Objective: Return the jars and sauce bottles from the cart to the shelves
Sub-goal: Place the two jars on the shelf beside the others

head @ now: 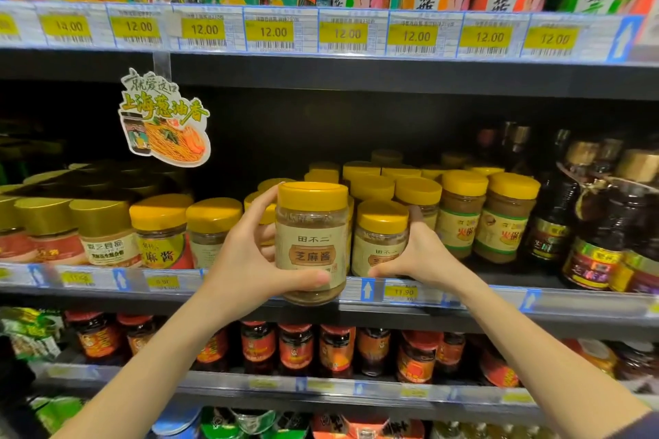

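Now the left hand (246, 260) curls its fingers round the sesame jar (312, 242), near the middle shelf (588, 303) edge; right hand (424, 257) clasps the shelved twin (379, 235). Crowded row: a nudge could topple neighbours.

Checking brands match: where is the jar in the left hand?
Centre of the head view: the left hand holds the jar before the middle shelf edge, left of a matching jar the right hand grips.
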Demonstrator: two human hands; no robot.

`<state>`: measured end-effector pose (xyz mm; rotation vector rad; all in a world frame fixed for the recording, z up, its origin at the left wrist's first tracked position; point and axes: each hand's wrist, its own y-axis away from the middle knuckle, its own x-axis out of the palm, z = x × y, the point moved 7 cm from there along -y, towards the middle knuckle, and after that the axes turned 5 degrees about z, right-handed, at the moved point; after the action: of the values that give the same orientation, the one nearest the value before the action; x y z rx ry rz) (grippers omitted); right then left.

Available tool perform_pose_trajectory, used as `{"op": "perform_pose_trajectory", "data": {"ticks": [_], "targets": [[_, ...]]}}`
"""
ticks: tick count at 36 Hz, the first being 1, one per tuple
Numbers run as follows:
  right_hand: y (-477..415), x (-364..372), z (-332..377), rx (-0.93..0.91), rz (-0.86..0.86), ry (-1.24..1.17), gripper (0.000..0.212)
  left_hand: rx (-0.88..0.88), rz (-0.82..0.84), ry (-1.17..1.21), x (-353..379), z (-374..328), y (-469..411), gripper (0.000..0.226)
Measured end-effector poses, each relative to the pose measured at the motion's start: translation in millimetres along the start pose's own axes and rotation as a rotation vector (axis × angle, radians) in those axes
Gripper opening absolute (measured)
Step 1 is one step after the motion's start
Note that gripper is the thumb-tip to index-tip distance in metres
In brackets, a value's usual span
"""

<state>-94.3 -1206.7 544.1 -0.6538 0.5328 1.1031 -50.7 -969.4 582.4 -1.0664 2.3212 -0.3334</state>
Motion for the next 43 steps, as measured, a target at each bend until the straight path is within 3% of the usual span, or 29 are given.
{"op": "perform_pose_trajectory", "data": {"ticks": [4,14,19,23,27,29,32,38,43], "targets": [[1.0,2.7,4.4,-0.013,-0.013,0.047,0.082,-0.008,0.011,0.004,3.1,2.6,1.9,0.119],[5.8,5.5,2.5,0.071,0.067,0.094,0.089,-0.005,0.042,0.026,21.5,1.7,0.1,0.118],[18.4,-31.0,21.2,0.074,0.089,0.084,0.057,0.007,0.052,0.022,32.5,-6.0,-2.5,0.108],[27.4,-68.8,39.4,0.015,0.022,-0.053,0.093,-0.005,0.073,0.033,45.6,-10.4,-9.0,0.118],[41.9,-91.5,68.6,-0.082,0.117,-0.275,0.080,-0.011,0.096,0.042,65.7,-16.7,-19.2,0.126],[46.8,-96.5,75.6,-0.092,0.166,-0.248,0.075,-0.013,0.114,0.061,78.2,-20.8,-24.3,0.127],[50.9,-96.9,77.2,-0.062,0.215,-0.152,0.086,-0.013,0.142,0.083,95.5,-26.4,-30.6,0.128],[53.8,-98.8,72.2,-0.033,0.203,-0.036,0.087,-0.010,0.162,0.093,119.7,-32.9,-40.6,0.130],[52.9,-104.7,67.5,-0.041,0.150,-0.051,0.075,0.026,0.174,0.074,130.4,-38.8,-47.6,0.106]]}}
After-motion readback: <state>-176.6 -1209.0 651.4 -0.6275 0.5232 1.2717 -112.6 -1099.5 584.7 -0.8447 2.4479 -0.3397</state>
